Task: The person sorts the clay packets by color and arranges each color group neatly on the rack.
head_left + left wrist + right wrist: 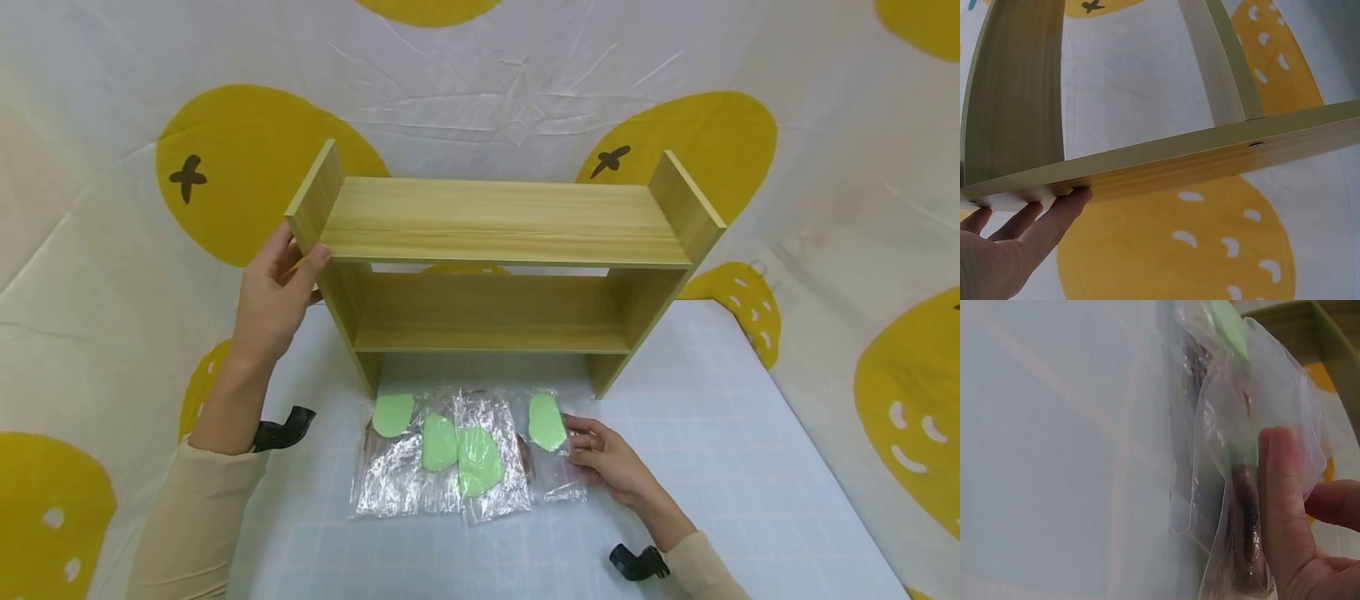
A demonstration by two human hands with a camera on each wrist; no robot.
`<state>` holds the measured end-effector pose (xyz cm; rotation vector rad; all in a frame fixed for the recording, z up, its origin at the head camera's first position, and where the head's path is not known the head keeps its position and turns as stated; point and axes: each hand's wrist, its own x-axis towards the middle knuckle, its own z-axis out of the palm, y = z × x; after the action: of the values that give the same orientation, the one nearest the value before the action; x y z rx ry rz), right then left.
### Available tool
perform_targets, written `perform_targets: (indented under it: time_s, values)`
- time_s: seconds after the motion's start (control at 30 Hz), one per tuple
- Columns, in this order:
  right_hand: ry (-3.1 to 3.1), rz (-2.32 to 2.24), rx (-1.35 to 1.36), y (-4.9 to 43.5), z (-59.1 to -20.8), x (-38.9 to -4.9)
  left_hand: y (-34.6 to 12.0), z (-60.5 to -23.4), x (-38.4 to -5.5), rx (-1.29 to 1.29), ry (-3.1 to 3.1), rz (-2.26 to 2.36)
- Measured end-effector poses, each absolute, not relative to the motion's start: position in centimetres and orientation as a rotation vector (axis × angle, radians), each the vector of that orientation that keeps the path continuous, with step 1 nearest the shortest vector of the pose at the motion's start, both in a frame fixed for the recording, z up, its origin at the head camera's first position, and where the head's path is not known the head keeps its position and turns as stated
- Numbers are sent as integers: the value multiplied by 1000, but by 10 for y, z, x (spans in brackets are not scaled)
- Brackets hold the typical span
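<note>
A two-tier wooden shelf [495, 221] in pale yellow wood grain stands at the back of the table. My left hand [273, 292] grips its left side panel near the upper tier, thumb at the front edge. In the left wrist view, fingertips [1075, 195] lie on the panel's outer face. In front of the shelf lies a row of clear plastic bags [405, 492] with light green labels, some holding brown contents. My right hand [618, 467] holds the rightmost bag [558, 483] by its right side. The right wrist view shows dark brown pieces [1247, 519] inside clear plastic beside the fingers.
A pale checked cloth [750, 467] covers the table. A white curtain [480, 108] with yellow cartoon shapes hangs behind and at both sides. Black curved wrist mounts [285, 429] sit near each sleeve cuff. A screw head [1257, 145] shows on the side panel.
</note>
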<state>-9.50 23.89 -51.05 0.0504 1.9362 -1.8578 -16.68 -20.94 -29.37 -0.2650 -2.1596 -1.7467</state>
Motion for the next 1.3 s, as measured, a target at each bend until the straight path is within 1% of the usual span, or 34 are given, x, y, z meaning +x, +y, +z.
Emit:
perform_targets:
  time_s: [0.3, 0.63, 0.97, 1.3]
  values:
    - [1832, -1915, 86, 243, -509, -92, -208, -294, -166, -227, -2167, -1745]
    - [1662, -2025, 61, 243, -512, -93, -208, -295, -167, -210, -2158, -1758]
    - [1544, -2071, 160, 241, -512, -93, -208, -294, -166, -185, -2177, -1751]
    - [1428, -2143, -39, 238, -501, -89, -208, -293, -167, -188, -2168, -1779]
